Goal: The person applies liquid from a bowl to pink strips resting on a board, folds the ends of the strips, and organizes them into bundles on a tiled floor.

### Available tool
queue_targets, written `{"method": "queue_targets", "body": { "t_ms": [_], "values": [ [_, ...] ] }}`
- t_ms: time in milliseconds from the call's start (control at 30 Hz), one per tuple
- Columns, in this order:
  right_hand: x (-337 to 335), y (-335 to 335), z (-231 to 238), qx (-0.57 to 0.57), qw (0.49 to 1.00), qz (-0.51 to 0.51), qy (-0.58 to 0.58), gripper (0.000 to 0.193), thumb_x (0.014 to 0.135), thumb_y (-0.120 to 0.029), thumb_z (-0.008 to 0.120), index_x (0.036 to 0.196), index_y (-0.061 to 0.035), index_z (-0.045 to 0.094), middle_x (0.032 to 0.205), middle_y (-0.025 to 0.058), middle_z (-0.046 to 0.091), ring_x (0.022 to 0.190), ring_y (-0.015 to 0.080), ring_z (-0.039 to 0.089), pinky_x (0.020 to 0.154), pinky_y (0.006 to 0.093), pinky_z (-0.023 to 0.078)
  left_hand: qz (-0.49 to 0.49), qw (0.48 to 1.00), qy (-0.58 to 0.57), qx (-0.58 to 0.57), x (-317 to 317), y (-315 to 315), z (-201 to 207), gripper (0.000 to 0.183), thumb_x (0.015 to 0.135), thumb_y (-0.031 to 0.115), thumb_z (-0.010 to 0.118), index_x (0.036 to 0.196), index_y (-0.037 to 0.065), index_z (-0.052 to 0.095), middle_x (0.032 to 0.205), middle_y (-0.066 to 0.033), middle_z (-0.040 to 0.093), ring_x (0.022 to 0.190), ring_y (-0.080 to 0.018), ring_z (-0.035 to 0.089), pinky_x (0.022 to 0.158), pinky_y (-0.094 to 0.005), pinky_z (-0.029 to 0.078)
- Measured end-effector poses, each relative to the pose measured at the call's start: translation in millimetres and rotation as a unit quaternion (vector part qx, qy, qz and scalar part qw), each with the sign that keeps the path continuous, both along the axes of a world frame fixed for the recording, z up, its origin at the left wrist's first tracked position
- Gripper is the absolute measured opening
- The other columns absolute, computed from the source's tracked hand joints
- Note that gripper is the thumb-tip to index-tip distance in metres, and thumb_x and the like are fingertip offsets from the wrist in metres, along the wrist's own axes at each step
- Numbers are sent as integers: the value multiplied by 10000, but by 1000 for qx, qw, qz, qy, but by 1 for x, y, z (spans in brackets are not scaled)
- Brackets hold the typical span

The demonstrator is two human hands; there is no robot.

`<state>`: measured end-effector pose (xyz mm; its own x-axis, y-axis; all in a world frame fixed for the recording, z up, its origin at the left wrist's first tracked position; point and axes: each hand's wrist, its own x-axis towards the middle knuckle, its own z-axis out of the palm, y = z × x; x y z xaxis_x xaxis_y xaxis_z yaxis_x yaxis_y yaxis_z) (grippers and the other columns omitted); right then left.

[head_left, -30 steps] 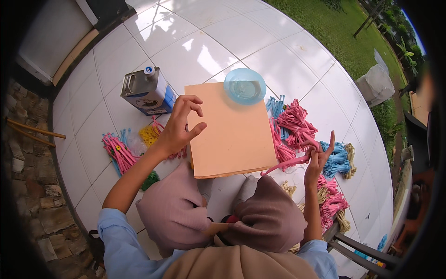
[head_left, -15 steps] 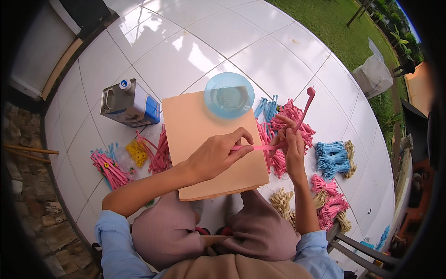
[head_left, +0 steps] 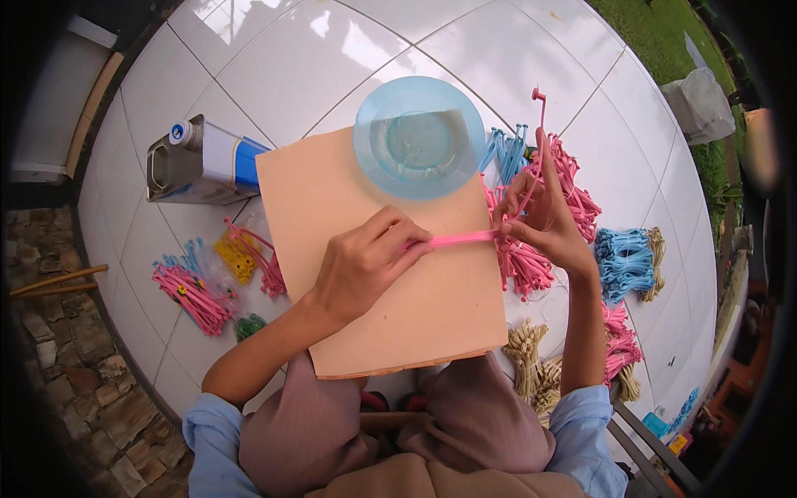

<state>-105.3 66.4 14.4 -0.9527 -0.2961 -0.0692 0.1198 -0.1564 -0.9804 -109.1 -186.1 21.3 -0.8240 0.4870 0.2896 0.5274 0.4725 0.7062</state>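
A pink strap [head_left: 465, 239] stretches between my hands above a peach-coloured board [head_left: 332, 184]. My left hand [head_left: 369, 257] is closed, pinching one end between thumb and fingers. My right hand [head_left: 544, 216] grips the strap farther along. Past it the strap rises as a thin stem, ending in a small round knob [head_left: 538, 94]. Just beyond both hands, a round blue translucent bowl [head_left: 365, 158] of clear liquid sits at the board's far edge. Behind my right hand lies a heap of similar pink straps [head_left: 573, 178], partly hidden by it.
At left stands a metal can [head_left: 203, 162] with a capped spout. Near it lie a bag of yellow pieces [head_left: 237, 257] and a pink bundle [head_left: 195, 299]. To the right are blue bundles [head_left: 623, 264] and beige bundles [head_left: 527, 357] on the white tiles.
The view has shifted closer, so the board and bowl look larger. My right hand has turned, its fingers now pointing up along the stem. The strap stays held in both hands.
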Motion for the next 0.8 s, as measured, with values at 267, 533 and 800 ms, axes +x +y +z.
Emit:
{"method": "queue_targets", "body": {
  "t_ms": [267,533,800],
  "values": [
    [-13,1,-8,13,999,-21,-29,1114,747,14,698,1438,-200,-150,816,54,458,729,141,543,646,282,488,24,999,19,-25,1,3,-11,133,696,54,735,771,28,629,782,-37,546,620,-173,614,524,-286,522],
    [-19,3,-8,42,998,-18,-47,1164,727,-17,735,1423,-166,-186,852,87,530,753,149,565,630,291,502,30,998,53,-23,2,2,-17,104,727,113,711,762,70,623,767,-14,532,586,-155,583,498,-287,469],
    [-23,2,-10,55,998,-9,-43,1160,739,-18,729,1418,-173,-199,842,87,540,738,135,561,638,291,498,19,999,40,-19,2,2,-17,100,728,105,705,773,71,622,764,-13,531,581,-157,578,496,-289,465]
  ]
}}
